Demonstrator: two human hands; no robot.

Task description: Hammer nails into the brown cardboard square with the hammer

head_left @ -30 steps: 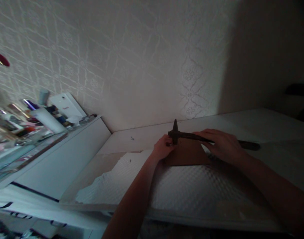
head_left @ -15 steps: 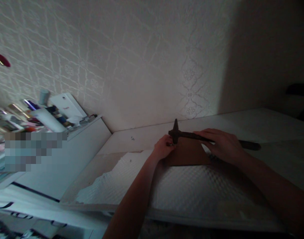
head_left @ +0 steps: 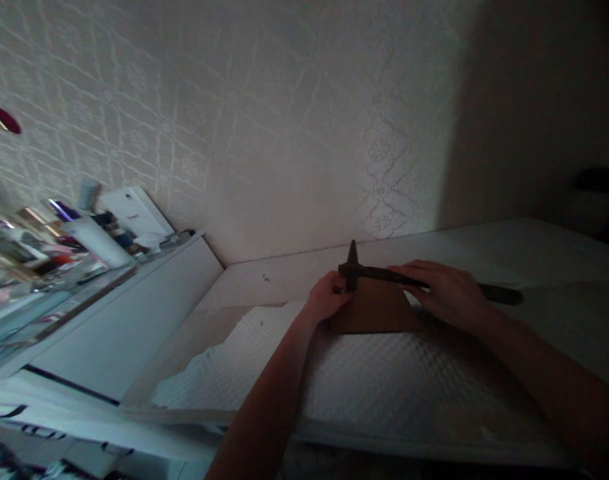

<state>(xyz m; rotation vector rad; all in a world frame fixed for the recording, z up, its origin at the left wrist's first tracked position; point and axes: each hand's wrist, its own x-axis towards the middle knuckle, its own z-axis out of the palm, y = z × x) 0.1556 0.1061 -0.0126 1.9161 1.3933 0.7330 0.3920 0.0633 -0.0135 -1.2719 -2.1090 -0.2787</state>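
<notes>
My right hand [head_left: 447, 291] is closed around the handle of a dark hammer [head_left: 353, 270], which lies nearly level with its head to the left. Below the hammer head is a flat brown board [head_left: 377, 312], resting on a white quilted sheet [head_left: 364, 373]. At the board's left far corner is my left hand [head_left: 329, 295], its fingers bent together close to the hammer head. Whatever those fingers pinch is hidden or too small to make out. Several tiny dark bits [head_left: 266, 278] lie on the white surface beyond the left hand.
A patterned wall [head_left: 294, 133] rises right behind the work surface. To the left stands a white cabinet [head_left: 149, 313], its top crowded with bottles, a white tube [head_left: 102, 243] and a white box [head_left: 137, 213]. The right side is in deep shadow.
Almost nothing has moved. The hammer head sits a touch lower and both hands keep their places.
</notes>
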